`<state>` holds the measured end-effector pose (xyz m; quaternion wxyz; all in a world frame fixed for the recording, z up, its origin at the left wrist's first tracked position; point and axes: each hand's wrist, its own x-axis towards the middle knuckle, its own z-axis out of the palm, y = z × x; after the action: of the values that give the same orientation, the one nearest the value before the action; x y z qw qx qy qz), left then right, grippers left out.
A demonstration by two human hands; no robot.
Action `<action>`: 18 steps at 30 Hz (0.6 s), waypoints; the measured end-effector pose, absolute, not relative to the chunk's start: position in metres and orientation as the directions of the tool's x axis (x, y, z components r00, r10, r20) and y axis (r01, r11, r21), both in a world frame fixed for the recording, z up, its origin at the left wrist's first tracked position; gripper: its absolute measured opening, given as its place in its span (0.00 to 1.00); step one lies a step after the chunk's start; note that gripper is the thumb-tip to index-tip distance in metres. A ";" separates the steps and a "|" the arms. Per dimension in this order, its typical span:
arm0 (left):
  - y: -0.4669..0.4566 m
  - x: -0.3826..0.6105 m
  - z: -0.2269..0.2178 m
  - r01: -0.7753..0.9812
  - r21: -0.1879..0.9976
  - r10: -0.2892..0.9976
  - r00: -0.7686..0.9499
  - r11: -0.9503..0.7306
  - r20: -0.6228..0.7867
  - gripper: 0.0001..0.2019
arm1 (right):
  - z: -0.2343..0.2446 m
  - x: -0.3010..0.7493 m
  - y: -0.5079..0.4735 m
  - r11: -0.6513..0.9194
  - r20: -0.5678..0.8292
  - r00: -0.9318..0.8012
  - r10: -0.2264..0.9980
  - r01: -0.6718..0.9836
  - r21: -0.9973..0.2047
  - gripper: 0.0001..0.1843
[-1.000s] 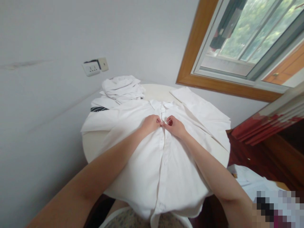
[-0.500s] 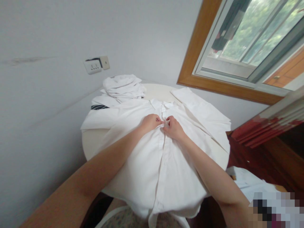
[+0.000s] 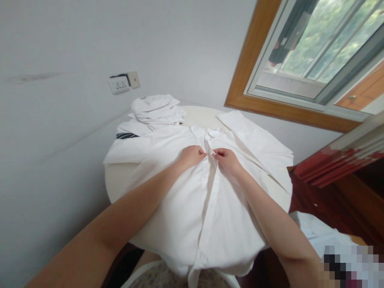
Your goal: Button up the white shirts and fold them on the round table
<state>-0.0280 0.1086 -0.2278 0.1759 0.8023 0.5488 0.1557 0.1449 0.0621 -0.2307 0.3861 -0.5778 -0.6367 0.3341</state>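
A white button-up shirt lies spread over a round table, its collar at the far side and its hem hanging over the near edge. My left hand is closed, pinching the front edge on the left of the placket just below the collar. My right hand grips the opposite front edge between thumb and fingertips. A narrow gap shows between the two edges there. Any button at the fingertips is too small to make out. The sleeves lie out to both sides.
Folded white clothes are piled at the back left of the cream table. Behind stand a wall with a socket and a wood-framed window. White cloth lies lower right, by a red curtain.
My right hand has moved slightly right, drawing its front edge away from the left one. The hands were touching at the placket before; now a gap shows. My left hand stays nearly in place.
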 end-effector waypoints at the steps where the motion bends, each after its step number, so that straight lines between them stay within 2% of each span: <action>1: 0.108 -0.028 -0.227 0.828 0.452 0.936 0.347 -0.333 0.053 0.14 | -0.231 0.144 0.062 0.126 0.120 -0.041 0.992 0.457 -0.880 0.14; 10: 0.113 -0.031 -0.231 0.776 0.533 0.931 0.359 -0.338 0.067 0.15 | -0.255 0.140 0.071 0.112 0.122 -0.010 0.993 0.465 -0.878 0.16; 18: 0.111 -0.027 -0.231 0.819 0.467 0.937 0.345 -0.333 0.063 0.17 | -0.254 0.139 0.070 0.133 0.131 -0.034 0.991 0.418 -0.898 0.16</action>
<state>-0.0266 0.1115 -0.2309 0.1803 0.7999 0.5487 0.1629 0.1395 0.0703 -0.2535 0.4123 -0.5595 -0.6298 0.3471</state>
